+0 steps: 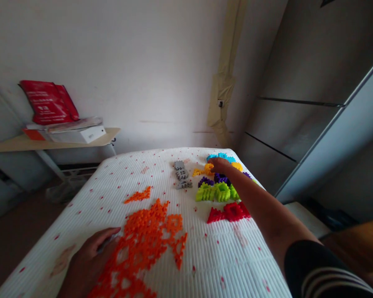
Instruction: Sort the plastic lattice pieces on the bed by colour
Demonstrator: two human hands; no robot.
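Observation:
My right hand (219, 164) reaches to the far right of the bed-like surface, its fingers closed at a yellow interlocking toy piece (208, 169). More yellow pieces lie beside it, with blue pieces (225, 157) just beyond. Nearer are purple pieces (221, 178), lime green pieces (221, 192) and red pieces (234, 211). My left hand (88, 258) rests at the near left, thumb and finger apart, beside a large spread of orange interlocking pieces (143, 231). Its lower fingers are hidden. Grey pieces (180, 174) form a short row in the middle.
A white ribbed cover (118, 178) with red spots lies under the pieces. At the left, a wooden shelf (113, 134) bears red packets (48, 103) and a white box (91, 133). A grey cabinet (298, 111) stands close on the right.

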